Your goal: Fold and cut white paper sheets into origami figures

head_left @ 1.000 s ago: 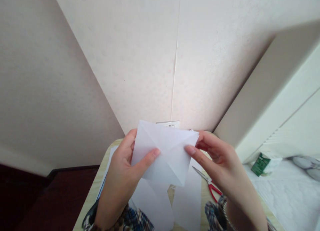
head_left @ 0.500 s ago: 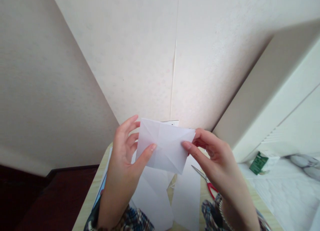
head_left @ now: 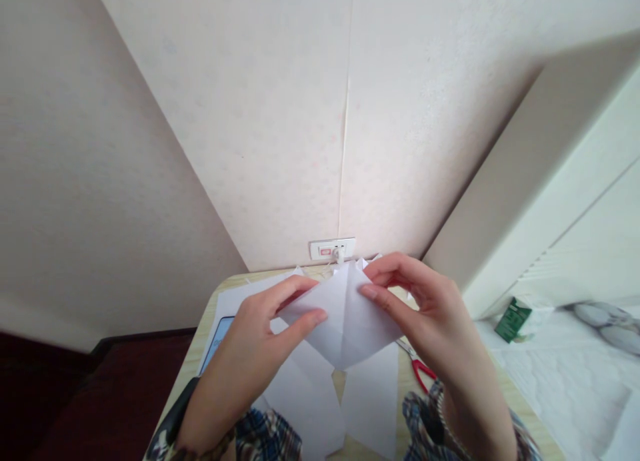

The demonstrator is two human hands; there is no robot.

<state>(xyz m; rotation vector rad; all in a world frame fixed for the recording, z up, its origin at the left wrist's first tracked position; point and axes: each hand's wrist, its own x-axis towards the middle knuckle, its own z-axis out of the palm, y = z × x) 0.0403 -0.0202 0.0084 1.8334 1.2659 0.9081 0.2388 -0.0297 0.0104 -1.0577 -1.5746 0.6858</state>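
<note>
A folded sheet of white paper [head_left: 340,314] is held up over the table, creased down its middle and turned with one corner pointing toward me. My left hand [head_left: 280,321] pinches its left side, thumb on top and fingers beneath. At the upper right edge, my right hand [head_left: 410,301] grips the same paper between thumb and fingers. Beneath it lie white sheets of paper [head_left: 370,401] on the wooden table. Scissors with red handles [head_left: 423,374] rest beside my right wrist, partly covered by that hand.
A device with a blue screen [head_left: 217,341] lies at the table's left, partly behind my left arm. On the wall behind is a socket [head_left: 333,249] with a white plug. A green and white box [head_left: 515,320] stands on a white quilted surface at the right.
The folded paper has been turned from a flat rectangle facing me to a corner-down position and lowered slightly. Both hands still hold it. The wall socket now shows.
</note>
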